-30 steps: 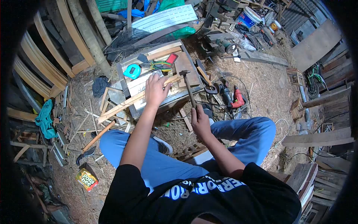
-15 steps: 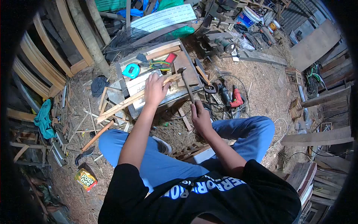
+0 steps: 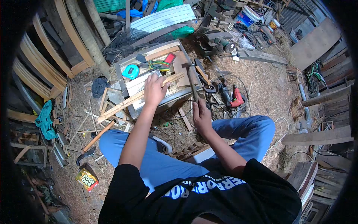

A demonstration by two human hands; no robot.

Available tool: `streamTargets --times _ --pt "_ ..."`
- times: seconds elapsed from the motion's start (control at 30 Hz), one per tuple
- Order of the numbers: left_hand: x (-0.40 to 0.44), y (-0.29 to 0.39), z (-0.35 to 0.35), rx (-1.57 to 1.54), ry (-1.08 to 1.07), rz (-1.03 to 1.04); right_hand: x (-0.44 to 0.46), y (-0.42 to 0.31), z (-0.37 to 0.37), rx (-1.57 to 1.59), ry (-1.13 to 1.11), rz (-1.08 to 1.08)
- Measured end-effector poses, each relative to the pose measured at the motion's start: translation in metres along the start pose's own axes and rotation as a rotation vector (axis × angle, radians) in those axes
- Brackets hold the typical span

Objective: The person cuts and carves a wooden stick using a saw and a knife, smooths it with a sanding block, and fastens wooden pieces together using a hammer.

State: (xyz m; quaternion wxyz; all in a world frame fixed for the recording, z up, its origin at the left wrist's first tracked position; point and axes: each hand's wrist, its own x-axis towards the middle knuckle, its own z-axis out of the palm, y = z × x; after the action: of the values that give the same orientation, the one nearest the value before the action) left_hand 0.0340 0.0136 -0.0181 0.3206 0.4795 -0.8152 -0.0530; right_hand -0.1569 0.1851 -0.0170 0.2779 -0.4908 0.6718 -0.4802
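Note:
My left hand (image 3: 154,90) presses down on a long wooden strip (image 3: 125,103), fingers over it and thumb on its near side. The strip lies slanted across a low wooden workbench (image 3: 140,112), its left end sticking out past the edge. Wrapped around the handle of a hammer (image 3: 192,84) is my right hand (image 3: 202,116). The hammer's head is raised beyond the strip's right end, apart from it and slightly blurred. A turquoise tape measure (image 3: 131,71) and a red-and-black item with a striped strap (image 3: 169,58) rest on the bench behind my left hand.
A red power drill (image 3: 236,98) and cables lie on the floor right of the bench. A wooden-handled tool (image 3: 97,138) is by my left knee, with a yellow snack packet (image 3: 87,180) below it. Curved wooden pieces (image 3: 44,67) lean at the left. Wood scraps litter the ground.
The hammer has swung to the right and its head is further from the strip's end. My right hand has shifted slightly right. My left hand and the strip stay in place.

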Motion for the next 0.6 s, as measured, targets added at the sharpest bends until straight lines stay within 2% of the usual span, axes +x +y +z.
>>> streamTargets --times 0.13,0.3,0.4,0.6 --pt "-0.001 -0.002 0.003 0.005 0.006 0.006 0.004 0.016 0.002 -0.176 -0.128 -0.028" --pt "-0.001 0.002 0.000 0.020 0.000 -0.004 -0.008 -0.012 -0.002 0.011 0.004 -0.004" --pt "-0.001 0.001 0.001 0.028 -0.005 0.005 0.000 0.018 0.010 -0.198 -0.095 -0.019" --pt "-0.001 0.000 0.001 0.021 -0.004 0.012 -0.009 -0.004 0.006 0.001 -0.023 0.036"
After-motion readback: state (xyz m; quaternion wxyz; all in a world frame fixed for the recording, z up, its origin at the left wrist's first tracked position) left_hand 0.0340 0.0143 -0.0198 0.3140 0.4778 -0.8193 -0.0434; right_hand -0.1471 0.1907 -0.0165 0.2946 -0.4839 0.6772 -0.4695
